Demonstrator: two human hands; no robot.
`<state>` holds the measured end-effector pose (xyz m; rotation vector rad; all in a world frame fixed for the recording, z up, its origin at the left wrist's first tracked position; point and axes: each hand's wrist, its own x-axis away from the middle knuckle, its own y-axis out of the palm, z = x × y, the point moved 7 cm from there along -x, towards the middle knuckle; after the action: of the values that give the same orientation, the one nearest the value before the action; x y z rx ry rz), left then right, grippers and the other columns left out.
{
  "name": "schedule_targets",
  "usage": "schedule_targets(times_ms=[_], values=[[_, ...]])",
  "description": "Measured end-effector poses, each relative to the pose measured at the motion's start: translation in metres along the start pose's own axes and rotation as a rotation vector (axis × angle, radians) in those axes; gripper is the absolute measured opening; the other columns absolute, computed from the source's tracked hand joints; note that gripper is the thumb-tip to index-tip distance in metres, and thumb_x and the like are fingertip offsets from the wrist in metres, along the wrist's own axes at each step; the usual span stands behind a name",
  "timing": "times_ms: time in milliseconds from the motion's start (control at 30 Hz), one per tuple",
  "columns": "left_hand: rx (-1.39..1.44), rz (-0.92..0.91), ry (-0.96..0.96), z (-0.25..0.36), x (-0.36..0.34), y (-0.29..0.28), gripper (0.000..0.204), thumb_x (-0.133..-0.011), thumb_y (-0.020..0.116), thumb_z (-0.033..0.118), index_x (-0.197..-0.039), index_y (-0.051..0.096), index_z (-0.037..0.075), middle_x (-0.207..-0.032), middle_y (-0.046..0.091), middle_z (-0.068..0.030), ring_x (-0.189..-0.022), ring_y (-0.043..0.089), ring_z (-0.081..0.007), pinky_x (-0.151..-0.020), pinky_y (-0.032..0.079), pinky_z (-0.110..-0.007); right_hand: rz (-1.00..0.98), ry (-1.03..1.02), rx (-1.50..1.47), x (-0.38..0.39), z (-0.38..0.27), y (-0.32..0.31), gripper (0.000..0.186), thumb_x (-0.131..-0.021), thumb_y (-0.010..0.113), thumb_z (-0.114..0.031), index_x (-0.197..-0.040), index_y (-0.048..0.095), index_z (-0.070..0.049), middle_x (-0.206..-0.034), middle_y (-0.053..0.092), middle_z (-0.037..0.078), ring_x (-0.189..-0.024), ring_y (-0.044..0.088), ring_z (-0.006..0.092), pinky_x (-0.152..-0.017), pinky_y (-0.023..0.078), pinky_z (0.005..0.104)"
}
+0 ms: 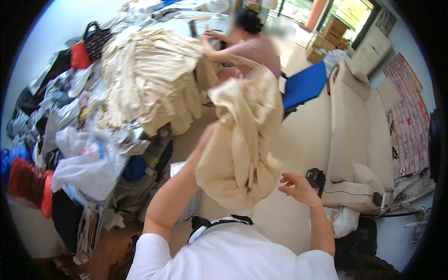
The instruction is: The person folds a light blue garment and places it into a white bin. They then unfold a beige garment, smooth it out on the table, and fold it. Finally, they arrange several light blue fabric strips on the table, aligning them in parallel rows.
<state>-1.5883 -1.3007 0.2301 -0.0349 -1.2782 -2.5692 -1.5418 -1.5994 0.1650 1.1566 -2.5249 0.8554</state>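
A bundle of cream knit fabric [238, 140] is held up in the middle of the view, its loose folds hanging down. My left arm [175, 189] reaches up behind it; the hand is hidden by the fabric it holds aloft. My right hand [293, 186] is just off the bundle's lower right side, fingers apart and slightly curled, with nothing in them. Beyond, at the upper left, a large pile of similar cream pieces [144, 74] drapes over the work table.
A seated person [252, 49] in pink works at the table [212, 21]. Plastic bags [86, 158] and clutter crowd the left. A blue chair [305, 77], a beige sofa [354, 116], a black device [315, 177] with a cable and cardboard boxes [331, 32] are to the right.
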Motion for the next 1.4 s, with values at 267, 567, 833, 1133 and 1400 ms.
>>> schedule_targets(times_ms=[267,567,833,1133,1400], values=[[-0.206,0.039,-0.645,-0.252,-0.091,0.189,0.027,-0.090,0.058,0.022,-0.106,0.062,0.000,-0.101,0.064,-0.0155,-0.084,0.065,-0.0255,-0.076,0.056,-0.040,0.633,-0.424,-0.461,0.046,0.076,-0.260,0.060,-0.085,0.067,-0.016,-0.138,0.041,-0.003,-0.133,0.050,0.010,-0.121,0.048,0.0180,-0.099,0.042,0.0343],[0.236,-0.414,-0.791,-0.333,-0.241,0.282,0.029,-0.093,0.049,0.015,-0.110,0.061,-0.005,-0.105,0.066,-0.0159,-0.091,0.066,-0.0247,-0.083,0.055,-0.039,0.696,-0.240,-1.025,0.018,0.130,-0.396,0.053,-0.083,0.074,-0.028,-0.123,0.055,0.000,-0.116,0.062,0.009,-0.106,0.059,0.0188,-0.091,0.048,0.0334],[0.096,-0.409,-0.958,-0.396,-0.417,0.343,0.042,-0.096,0.048,0.025,-0.125,0.052,-0.006,-0.118,0.062,-0.0184,-0.104,0.063,-0.0267,-0.094,0.050,-0.040,0.938,-0.330,-0.893,-0.008,0.172,-0.613,0.035,-0.091,0.056,-0.013,-0.122,0.054,0.002,-0.115,0.063,0.013,-0.101,0.063,0.0206,-0.089,0.051,0.0326],[-0.417,-0.707,-0.668,-0.429,-0.646,0.432,0.029,-0.095,0.053,0.013,-0.119,0.059,-0.002,-0.109,0.066,-0.0112,-0.094,0.065,-0.0166,-0.082,0.054,-0.029,0.633,-0.385,-0.590,-0.117,0.164,-0.831,0.042,-0.081,0.066,-0.011,-0.118,0.058,0.005,-0.113,0.064,0.012,-0.100,0.063,0.0171,-0.090,0.049,0.0298],[-0.740,-0.488,-0.124,-0.394,-0.896,0.484,0.019,-0.092,0.051,-0.003,-0.102,0.067,0.000,-0.088,0.067,-0.0038,-0.079,0.061,-0.0083,-0.073,0.051,-0.025,0.309,-0.268,-0.706,-0.347,0.221,-0.962,0.044,-0.087,0.068,-0.027,-0.116,0.060,0.005,-0.102,0.066,0.008,-0.093,0.062,0.0143,-0.086,0.048,0.0278]])
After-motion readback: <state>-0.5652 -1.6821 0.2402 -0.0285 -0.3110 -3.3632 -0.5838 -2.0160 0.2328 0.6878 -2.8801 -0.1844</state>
